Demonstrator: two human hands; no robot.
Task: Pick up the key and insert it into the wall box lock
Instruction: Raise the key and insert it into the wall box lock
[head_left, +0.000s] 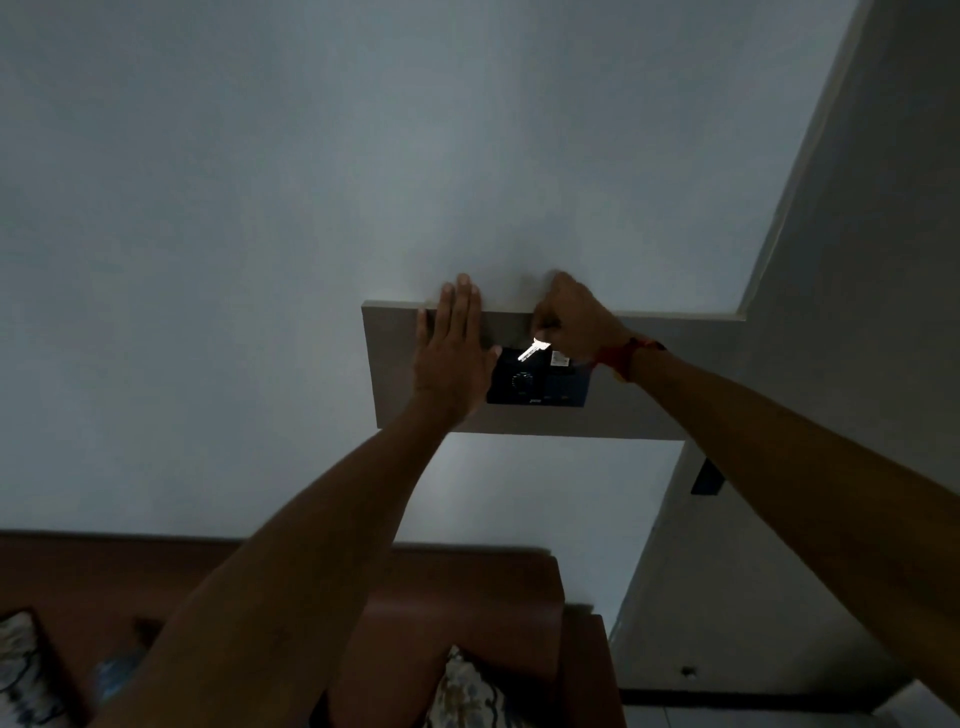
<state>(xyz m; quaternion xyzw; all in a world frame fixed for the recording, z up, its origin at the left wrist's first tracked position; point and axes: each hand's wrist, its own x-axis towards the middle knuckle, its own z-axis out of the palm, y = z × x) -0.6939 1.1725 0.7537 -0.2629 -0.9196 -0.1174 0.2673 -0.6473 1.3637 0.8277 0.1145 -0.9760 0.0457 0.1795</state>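
The key (531, 351) gleams bright against the dim scene, its long axis slanting from upper right to lower left, the blade tip aimed down-left toward the top of the dark wall box (540, 382). Its head is pinched in the fingertips of the right hand (574, 319), which is closed around it just above the box. The tip seems to sit at the box's upper edge, though the low light leaves it unclear whether it touches. One round dial shows on the box face; any keyhole is too dark to make out. The left hand (454, 353) lies flat with fingers spread on the grey panel (395, 364), covering the box's left edge. One red wristband (621, 358) circles the right wrist.
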